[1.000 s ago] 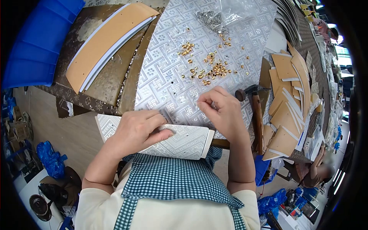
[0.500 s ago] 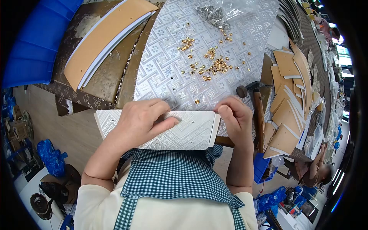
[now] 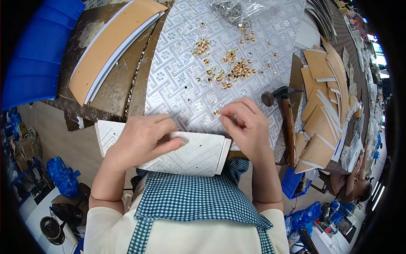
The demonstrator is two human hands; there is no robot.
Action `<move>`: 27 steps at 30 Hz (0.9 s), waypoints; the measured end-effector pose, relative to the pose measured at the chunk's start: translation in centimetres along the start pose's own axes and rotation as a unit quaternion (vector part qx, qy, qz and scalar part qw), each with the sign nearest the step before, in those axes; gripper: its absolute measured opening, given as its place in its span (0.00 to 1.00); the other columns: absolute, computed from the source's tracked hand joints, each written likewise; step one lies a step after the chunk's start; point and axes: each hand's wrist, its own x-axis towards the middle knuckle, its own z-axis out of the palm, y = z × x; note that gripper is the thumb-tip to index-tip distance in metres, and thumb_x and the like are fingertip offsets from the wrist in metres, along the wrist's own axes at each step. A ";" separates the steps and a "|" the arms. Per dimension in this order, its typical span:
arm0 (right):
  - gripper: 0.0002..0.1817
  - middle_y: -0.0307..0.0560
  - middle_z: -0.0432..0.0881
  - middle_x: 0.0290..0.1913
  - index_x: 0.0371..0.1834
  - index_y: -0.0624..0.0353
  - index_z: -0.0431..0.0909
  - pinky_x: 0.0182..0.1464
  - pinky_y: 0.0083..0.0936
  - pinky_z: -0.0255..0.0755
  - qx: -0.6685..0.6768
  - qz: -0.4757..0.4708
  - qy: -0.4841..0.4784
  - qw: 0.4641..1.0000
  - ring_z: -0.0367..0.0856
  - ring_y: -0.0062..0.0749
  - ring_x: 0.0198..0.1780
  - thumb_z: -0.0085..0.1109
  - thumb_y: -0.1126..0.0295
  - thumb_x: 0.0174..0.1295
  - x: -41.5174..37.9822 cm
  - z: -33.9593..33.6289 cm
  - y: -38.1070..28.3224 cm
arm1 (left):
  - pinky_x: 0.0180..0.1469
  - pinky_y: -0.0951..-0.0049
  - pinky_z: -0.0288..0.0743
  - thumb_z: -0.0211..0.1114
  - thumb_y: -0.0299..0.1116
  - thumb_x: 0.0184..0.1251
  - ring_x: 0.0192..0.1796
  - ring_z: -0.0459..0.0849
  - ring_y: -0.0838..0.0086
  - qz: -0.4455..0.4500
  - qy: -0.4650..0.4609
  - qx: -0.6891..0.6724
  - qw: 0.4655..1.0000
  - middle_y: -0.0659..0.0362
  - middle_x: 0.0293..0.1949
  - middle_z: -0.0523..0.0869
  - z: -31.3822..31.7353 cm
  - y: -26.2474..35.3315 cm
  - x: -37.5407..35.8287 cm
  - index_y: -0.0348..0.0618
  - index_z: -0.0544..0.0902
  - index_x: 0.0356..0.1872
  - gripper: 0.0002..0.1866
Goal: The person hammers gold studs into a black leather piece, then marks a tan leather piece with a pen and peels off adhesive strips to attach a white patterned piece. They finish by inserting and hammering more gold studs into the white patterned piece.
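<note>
My left hand (image 3: pixel 146 137) is closed on a white embossed panel (image 3: pixel 201 154), thumb across its face and fingers over the far edge. The panel has small holes and lies tilted at the table's near edge, in front of the apron. My right hand (image 3: pixel 248 127) is off the panel, thumb and forefinger pinched together at a single small gold stud (image 3: pixel 216 112) over the patterned sheet (image 3: pixel 169 55). Further back on that sheet lie several loose gold studs (image 3: pixel 240 70). A hammer (image 3: pixel 289 127) with a wooden handle rests to the right of my right hand.
Curved tan and white panels (image 3: pixel 112 46) are stacked at left, beside a blue bin (image 3: pixel 36 46). More tan pieces (image 3: pixel 319 110) pile up at right. A clear bag of small metal parts (image 3: pixel 232 12) lies at the back. Another person (image 3: pixel 353 186) is at far right.
My right hand has left the panel's right end and moved left and forward to the lone gold stud. The panel, still in my left hand, has shifted slightly left and toward me.
</note>
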 end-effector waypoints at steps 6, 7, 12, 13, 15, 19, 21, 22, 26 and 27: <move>0.07 0.37 0.82 0.35 0.35 0.54 0.84 0.29 0.23 0.74 -0.048 -0.051 0.001 0.998 0.84 0.26 0.28 0.70 0.77 0.54 0.3 0.9 0.4 | 0.28 0.64 0.74 0.73 0.43 0.61 0.27 0.82 0.62 -0.018 -0.012 0.000 1.000 0.59 0.25 0.79 -0.1 0.0 -0.2 0.43 0.79 0.28 0.16; 0.07 0.37 0.82 0.35 0.35 0.54 0.84 0.29 0.23 0.74 -0.050 -0.054 0.000 0.997 0.84 0.26 0.28 0.69 0.77 0.54 0.3 0.8 0.5 | 0.28 0.64 0.74 0.72 0.43 0.61 0.27 0.83 0.62 -0.017 -0.013 0.001 1.000 0.59 0.25 0.79 -0.1 0.0 -0.1 0.43 0.79 0.29 0.16; 0.05 0.39 0.82 0.33 0.36 0.58 0.85 0.27 0.22 0.71 -0.003 -0.010 0.021 1.000 0.80 0.22 0.26 0.68 0.77 0.57 -0.1 0.2 -0.1 | 0.27 0.67 0.72 0.74 0.42 0.59 0.25 0.80 0.65 -0.014 0.016 -0.015 1.000 0.59 0.24 0.78 0.3 0.2 0.1 0.42 0.80 0.29 0.15; 0.04 0.40 0.82 0.32 0.36 0.59 0.85 0.27 0.21 0.70 0.008 -0.001 0.033 0.999 0.78 0.21 0.25 0.68 0.77 0.58 -0.4 -0.2 0.2 | 0.28 0.65 0.73 0.73 0.43 0.61 0.26 0.82 0.64 -0.023 0.012 -0.016 1.000 0.59 0.25 0.79 0.2 0.3 0.2 0.42 0.80 0.30 0.15; 0.04 0.41 0.81 0.29 0.34 0.62 0.85 0.26 0.19 0.66 0.046 0.010 0.055 0.997 0.73 0.20 0.24 0.69 0.76 0.59 -1.1 -1.1 0.9 | 0.29 0.64 0.75 0.72 0.43 0.62 0.28 0.84 0.63 -0.042 0.023 -0.024 0.999 0.58 0.26 0.81 0.4 0.4 0.5 0.43 0.81 0.31 0.15; 0.08 0.41 0.78 0.25 0.30 0.63 0.83 0.24 0.22 0.64 0.038 0.060 0.029 0.997 0.72 0.22 0.22 0.73 0.70 0.57 -2.3 -2.2 0.9 | 0.30 0.71 0.75 0.74 0.39 0.60 0.26 0.83 0.68 -0.078 0.071 -0.042 0.994 0.56 0.27 0.82 1.1 1.0 1.8 0.38 0.82 0.32 0.14; 0.11 0.41 0.76 0.23 0.27 0.62 0.80 0.24 0.24 0.63 -0.030 0.055 0.032 0.998 0.71 0.25 0.21 0.73 0.70 0.56 -2.1 -2.0 0.5 | 0.31 0.70 0.76 0.74 0.39 0.61 0.27 0.83 0.67 -0.082 0.086 -0.032 0.992 0.56 0.28 0.82 1.4 1.0 2.5 0.38 0.83 0.33 0.14; 0.12 0.41 0.74 0.22 0.25 0.62 0.79 0.23 0.24 0.63 -0.064 0.052 0.034 0.996 0.70 0.26 0.21 0.74 0.69 0.56 -1.9 -1.9 0.5 | 0.32 0.69 0.77 0.73 0.39 0.62 0.28 0.85 0.66 -0.082 0.088 -0.029 0.992 0.55 0.30 0.84 1.5 0.9 2.7 0.38 0.83 0.33 0.14; 0.17 0.42 0.72 0.20 0.21 0.61 0.73 0.22 0.27 0.62 -0.086 0.048 0.045 0.994 0.69 0.28 0.19 0.75 0.69 0.54 -1.3 -1.5 0.7 | 0.33 0.69 0.78 0.73 0.40 0.62 0.30 0.87 0.65 -0.096 0.086 -0.010 0.992 0.55 0.31 0.85 1.6 1.0 3.1 0.38 0.83 0.34 0.14; 0.17 0.42 0.71 0.20 0.20 0.61 0.73 0.22 0.28 0.62 -0.088 0.048 0.046 0.994 0.69 0.28 0.19 0.75 0.69 0.54 -1.3 -1.5 0.7 | 0.33 0.68 0.78 0.73 0.40 0.62 0.30 0.87 0.64 -0.096 0.086 -0.007 0.992 0.55 0.31 0.85 1.7 1.0 3.2 0.38 0.84 0.34 0.14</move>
